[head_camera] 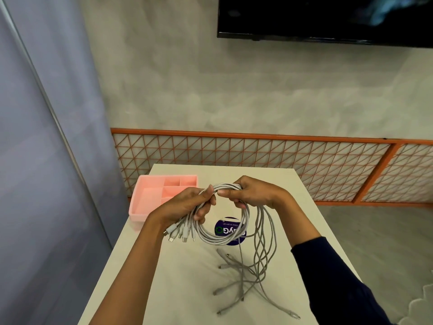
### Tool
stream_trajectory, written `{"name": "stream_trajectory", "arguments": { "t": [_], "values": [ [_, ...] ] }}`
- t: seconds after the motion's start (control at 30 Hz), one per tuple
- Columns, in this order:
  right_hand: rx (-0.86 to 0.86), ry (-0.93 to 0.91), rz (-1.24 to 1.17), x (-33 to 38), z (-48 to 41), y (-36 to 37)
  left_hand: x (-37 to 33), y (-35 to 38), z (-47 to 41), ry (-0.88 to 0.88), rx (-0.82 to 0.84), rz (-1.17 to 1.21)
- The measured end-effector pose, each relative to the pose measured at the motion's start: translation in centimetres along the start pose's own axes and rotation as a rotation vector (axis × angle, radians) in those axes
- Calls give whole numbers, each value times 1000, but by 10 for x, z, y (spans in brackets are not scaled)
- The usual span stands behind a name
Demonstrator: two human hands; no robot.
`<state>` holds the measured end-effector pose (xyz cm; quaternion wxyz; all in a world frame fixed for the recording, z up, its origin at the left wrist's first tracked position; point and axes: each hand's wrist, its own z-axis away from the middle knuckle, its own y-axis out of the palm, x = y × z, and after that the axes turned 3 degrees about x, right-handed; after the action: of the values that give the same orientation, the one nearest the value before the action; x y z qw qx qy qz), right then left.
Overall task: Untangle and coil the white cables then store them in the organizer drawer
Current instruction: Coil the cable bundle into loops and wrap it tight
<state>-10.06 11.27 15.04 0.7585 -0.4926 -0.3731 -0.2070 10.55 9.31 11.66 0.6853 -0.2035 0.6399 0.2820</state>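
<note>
In the middle of the frame, above the white table [178, 289], the left hand [187, 205] is closed on the plug ends of the white cables [225, 233], and the right hand [253, 191] is closed on the top of the round coil. The cables look light, soft and bendy, so I think the best place to hold them is at the top of the loop, where all the strands bunch together. The loop hangs down, with its loose tails trailing toward the bottom of the frame, and the pink organizer drawer [140, 207] sits to the left, not touching them.
</note>
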Motion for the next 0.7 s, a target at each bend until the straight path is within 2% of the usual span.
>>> {"name": "stream_trajectory", "arguments": {
  "t": [0.1, 0.23, 0.3, 0.37, 0.47, 0.53, 0.6, 0.7],
  "values": [
    [-37, 55, 24, 0, -3, -3, -5, 9, -2, 32, -149, -218],
    [-57, -22, -91, -6, -1, -6, -6, 13, -2, 44, -216, -176],
    [-123, -66, -199, -16, 0, -8, -8, 9, -3, 28, -232, -177],
    [-351, -117, -184, -29, -2, -2, -12, 8, -5, 27, -260, -148],
    [-842, -87, 11, -54, -15, 31, -16, 6, -7, 64, -351, -57],
    [-966, -25, 18, -67, -19, 57, -19, 5, -10, 85, -359, -38],
    [-870, -54, -94, -74, -20, 69, -23, 5, -11, 96, -342, -67],
    [-592, -82, -277, -71, -13, 60, -27, -3, -8, 90, -343, -130]
  ]
}}
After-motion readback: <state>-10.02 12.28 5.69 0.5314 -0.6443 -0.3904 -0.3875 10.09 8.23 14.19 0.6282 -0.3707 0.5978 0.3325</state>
